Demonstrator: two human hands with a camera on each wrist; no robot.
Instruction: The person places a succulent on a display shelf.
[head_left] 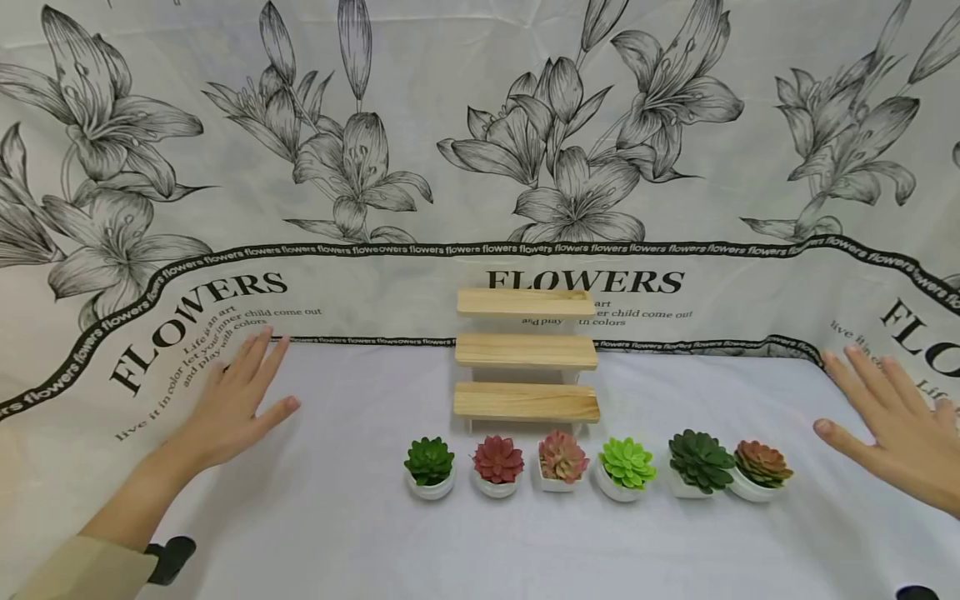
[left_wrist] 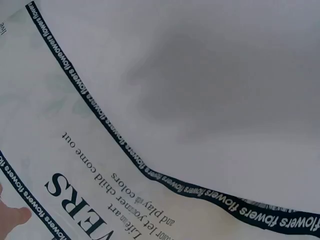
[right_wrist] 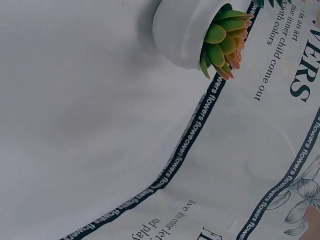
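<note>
My left hand [head_left: 236,408] hovers at the left with fingers spread and nothing in it; only a fingertip shows at the left wrist view's edge. Over on the right, my right hand [head_left: 892,425] is likewise spread and holds nothing. Nearest to it stands a reddish-green potted succulent [head_left: 761,471], whose white pot also shows in the right wrist view [right_wrist: 180,32]. Leftward in a row are a dark green succulent [head_left: 701,461], a bright green one [head_left: 627,467], a pink one [head_left: 562,458], a red one [head_left: 498,462] and a deep green one [head_left: 429,463], all in white pots.
Behind the row, a three-step stand with wooden shelves [head_left: 527,402] rises on the white tabletop [head_left: 330,517]. A white cloth backdrop [head_left: 397,292] printed with lilies and lettering hangs behind and curves forward at both sides. A black object [head_left: 917,592] shows at the lower right edge.
</note>
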